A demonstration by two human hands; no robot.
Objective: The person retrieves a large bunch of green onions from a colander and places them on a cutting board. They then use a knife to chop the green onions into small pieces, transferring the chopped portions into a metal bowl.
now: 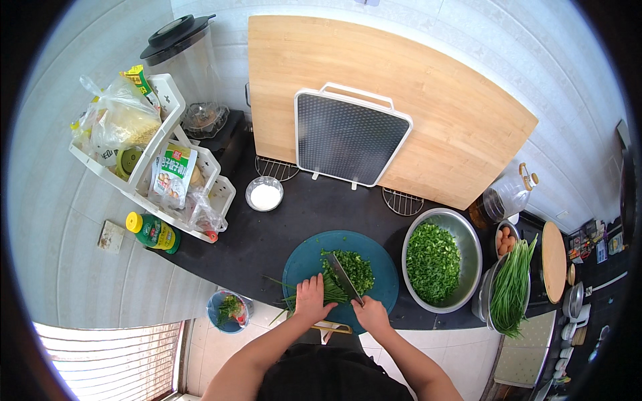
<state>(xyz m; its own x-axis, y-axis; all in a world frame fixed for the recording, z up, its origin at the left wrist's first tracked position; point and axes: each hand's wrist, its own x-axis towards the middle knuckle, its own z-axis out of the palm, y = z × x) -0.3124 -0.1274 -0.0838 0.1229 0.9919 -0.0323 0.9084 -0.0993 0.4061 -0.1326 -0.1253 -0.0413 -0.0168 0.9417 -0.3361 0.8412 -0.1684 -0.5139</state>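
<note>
At lower centre, green stalks (333,291) are held down by the left hand (311,302), presumably for steadiness; a knife (343,275) is gripped by the right hand (372,314).

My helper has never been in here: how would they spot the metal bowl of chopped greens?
On the black countertop, find the round teal cutting board at the front edge. Just right of it stands a wide metal bowl filled with chopped greens. It looks wider than the container to its right, which holds long uncut greens.
</note>
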